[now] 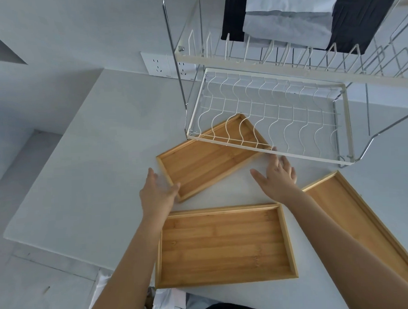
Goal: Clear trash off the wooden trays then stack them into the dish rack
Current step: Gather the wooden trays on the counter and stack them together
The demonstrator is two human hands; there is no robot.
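- Now, far left: bare white counter (85,145), with what looks like a white bag (103,287) below its edge, contents unclear.
- Left hand (158,193), open, fingers spread, thumb at the near corner of the far tray (208,161); nothing gripped.
- Far tray lies empty, its far end tucked under the dish rack (267,119). Judgement: grip both short ends, draw it clear of the wire before lifting.
- Near tray (223,244), flat and empty, sits between the forearms.
- Right hand (277,176), open, hovers by the rack's front rail.
- Right tray (355,222), cut off by the frame edge.
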